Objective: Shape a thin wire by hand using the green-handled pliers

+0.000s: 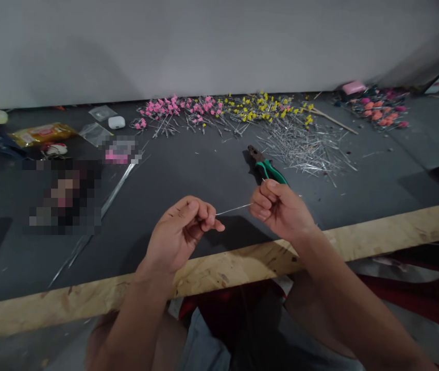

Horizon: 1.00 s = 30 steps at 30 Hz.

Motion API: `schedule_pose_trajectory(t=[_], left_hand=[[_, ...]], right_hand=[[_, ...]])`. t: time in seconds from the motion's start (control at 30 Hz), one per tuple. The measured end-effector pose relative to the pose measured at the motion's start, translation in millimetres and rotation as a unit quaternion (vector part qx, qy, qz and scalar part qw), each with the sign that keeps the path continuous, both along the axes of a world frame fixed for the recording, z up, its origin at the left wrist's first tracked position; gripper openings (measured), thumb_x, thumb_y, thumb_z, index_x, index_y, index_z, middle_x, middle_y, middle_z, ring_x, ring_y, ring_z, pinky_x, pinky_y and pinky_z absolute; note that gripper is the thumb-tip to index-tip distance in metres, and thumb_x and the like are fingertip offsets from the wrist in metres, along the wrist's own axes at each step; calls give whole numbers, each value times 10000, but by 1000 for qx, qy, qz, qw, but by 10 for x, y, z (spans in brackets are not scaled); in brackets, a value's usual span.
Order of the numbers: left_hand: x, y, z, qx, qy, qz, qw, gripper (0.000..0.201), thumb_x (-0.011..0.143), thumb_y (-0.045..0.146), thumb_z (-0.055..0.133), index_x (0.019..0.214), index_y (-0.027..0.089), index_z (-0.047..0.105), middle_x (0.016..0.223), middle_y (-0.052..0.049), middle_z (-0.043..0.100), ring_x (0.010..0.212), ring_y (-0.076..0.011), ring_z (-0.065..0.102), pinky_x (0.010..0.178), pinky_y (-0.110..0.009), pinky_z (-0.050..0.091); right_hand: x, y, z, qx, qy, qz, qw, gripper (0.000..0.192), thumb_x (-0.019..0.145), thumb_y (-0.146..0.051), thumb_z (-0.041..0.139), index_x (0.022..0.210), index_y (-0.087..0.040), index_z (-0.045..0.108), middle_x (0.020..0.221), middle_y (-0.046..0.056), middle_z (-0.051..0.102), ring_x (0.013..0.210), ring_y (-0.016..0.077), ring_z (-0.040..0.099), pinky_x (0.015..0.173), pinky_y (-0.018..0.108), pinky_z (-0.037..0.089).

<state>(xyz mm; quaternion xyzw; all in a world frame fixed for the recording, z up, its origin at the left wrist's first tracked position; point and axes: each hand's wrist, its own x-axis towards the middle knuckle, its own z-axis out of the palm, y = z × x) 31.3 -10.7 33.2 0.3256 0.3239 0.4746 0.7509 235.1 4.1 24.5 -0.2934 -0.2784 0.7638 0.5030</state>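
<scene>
Over the dark table (212, 170), left hand (181, 232) and right hand (279, 208) pinch a thin wire (233, 209) between closed fingers.

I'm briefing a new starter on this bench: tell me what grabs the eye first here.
First, the left hand and right hand, both closed on a thin silver wire stretched between them over the dark grey tabletop. Just behind the right hand lie green-handled metal pliers. Along the far edge runs a row of pink-tipped wire stems and yellow-tipped wire stems, with a heap of bare cut wires to the right.
</scene>
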Motion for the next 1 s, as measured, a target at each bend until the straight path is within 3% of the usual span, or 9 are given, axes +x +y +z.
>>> schedule_pose_trajectory(t=[0.13,0.3,0.7,1.0], left_hand=[[1,10,-19,-5,-24,36,999,154,838,262,586,733,153,614,651,23,552,571,-58,538,670,-215,552],[-8,21,3,-25,-36,31,999,101,796,228,639,754,141,613,614,35,511,531,-47,501,616,-202,562],[-43,57,0,-25,-34,21,999,102,785,227,651,745,140,616,573,42,492,516,-48,519,599,-185,557],[-27,41,-9,-24,-34,-1,999,93,778,224,663,751,136,648,580,22,561,545,-65,577,615,-186,570]], right_hand=[[21,-1,-25,3,0,33,999,232,816,-304,586,636,-175,514,584,-25,502,497,73,459,484,216,367],[69,2,-66,21,-21,58,998,129,782,-303,592,793,-176,612,609,-14,598,482,88,528,463,222,399],[123,-13,-31,53,4,73,996,136,744,-305,674,808,-196,624,621,-17,620,465,91,542,429,217,382],[111,-7,-29,63,4,32,997,115,763,-291,680,795,-210,604,572,-52,548,441,66,496,426,203,372]])
